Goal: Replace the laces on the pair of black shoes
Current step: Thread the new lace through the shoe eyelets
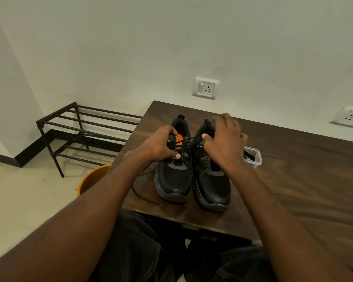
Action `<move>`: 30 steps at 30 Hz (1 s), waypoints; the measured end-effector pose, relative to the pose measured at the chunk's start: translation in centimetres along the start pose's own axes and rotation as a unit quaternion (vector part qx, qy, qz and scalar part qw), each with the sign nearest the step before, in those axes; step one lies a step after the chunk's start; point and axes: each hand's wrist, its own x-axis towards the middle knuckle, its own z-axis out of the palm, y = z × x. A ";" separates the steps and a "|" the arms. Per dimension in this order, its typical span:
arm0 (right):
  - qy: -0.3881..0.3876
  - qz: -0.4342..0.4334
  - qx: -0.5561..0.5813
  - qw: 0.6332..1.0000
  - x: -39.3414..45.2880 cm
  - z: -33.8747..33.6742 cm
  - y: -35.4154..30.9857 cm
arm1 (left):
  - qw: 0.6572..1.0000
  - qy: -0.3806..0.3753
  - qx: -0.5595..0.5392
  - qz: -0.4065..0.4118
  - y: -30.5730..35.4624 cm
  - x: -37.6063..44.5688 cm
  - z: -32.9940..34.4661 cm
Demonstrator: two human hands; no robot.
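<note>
2 black shoes [192,180] sit on the table [293,190]. The left hand [159,147] grips the left one's tongue; the right hand [224,143] pinches its lace [192,141].

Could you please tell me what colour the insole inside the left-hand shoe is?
Orange; the insole shows in the head view, behind the left hand.
</note>
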 end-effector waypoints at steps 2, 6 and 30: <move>-0.015 -0.069 -0.014 0.997 0.2 1.2 -1.3 | 1.000 0.003 0.004 0.002 0.1 0.0 0.1; -0.097 -0.136 -0.014 0.986 0.4 3.6 -3.6 | 1.000 0.008 0.011 0.010 0.0 0.1 0.1; -0.043 -0.087 0.046 0.994 0.6 4.8 -3.7 | 1.000 -0.001 0.005 0.010 -0.2 0.0 0.0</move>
